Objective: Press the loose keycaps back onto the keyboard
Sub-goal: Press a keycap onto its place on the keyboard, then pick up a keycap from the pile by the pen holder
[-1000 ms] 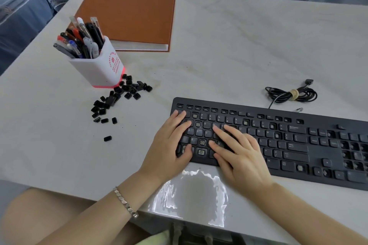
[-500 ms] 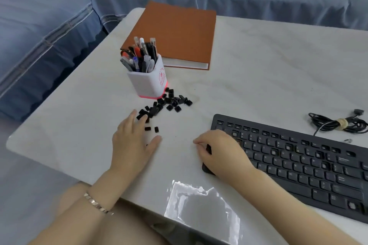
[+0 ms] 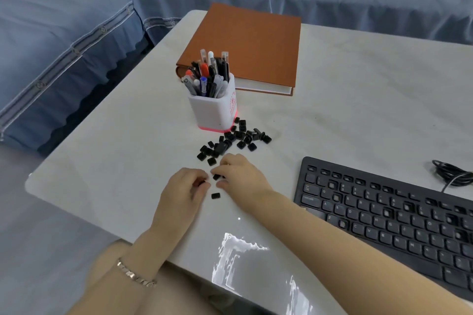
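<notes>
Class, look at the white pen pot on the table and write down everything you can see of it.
The pen pot is white, squarish with rounded corners, plastic-looking, with a pink band round its base and red print on one side. It stands upright on the table, crammed with pens capped black, red, blue and white. The brown book lies just behind it; loose black keycaps crowd its near right corner.
</notes>
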A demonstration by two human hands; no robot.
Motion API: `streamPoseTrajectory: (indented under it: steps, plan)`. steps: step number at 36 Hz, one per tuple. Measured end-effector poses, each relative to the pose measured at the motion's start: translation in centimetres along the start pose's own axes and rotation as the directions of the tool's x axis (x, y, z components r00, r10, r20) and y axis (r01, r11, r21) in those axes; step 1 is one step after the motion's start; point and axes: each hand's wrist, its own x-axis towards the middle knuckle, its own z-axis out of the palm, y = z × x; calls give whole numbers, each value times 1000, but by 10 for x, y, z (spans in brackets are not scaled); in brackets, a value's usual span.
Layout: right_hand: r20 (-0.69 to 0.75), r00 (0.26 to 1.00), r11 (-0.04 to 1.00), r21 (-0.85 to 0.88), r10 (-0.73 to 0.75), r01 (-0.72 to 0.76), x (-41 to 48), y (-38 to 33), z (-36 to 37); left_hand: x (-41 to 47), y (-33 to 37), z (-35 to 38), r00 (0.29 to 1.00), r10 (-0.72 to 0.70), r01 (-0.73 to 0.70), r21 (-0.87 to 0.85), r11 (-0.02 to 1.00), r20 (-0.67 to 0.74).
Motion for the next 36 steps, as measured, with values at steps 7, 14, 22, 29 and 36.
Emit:
streamPoseTrajectory:
  steps: [7, 14, 22, 29, 36]
  plan:
    - [29, 999, 985, -174, -15, 20, -1, 0, 0, -10, 16, -9, 977, -207, 178, -334, 926, -53]
    - [-93, 989, 980, -148, 118, -131, -25, 18, 1, -13, 46, -15, 949, -312, 224, -612, 759, -38]
    - [-132, 799, 502, 834, 586, -230, -68, 27, -29, -14, 82, -8, 944, -318, 292, -678, 675, 90]
    - [200, 806, -271, 961, 557, -51, -111, 34, -56, -17, 124, -2, 954, -264, 278, -755, 594, 144]
    - [290, 803, -439, 898, 521, -40, -149, 43, -70, -26, 153, 7, 982, -117, 190, -772, 607, 150]
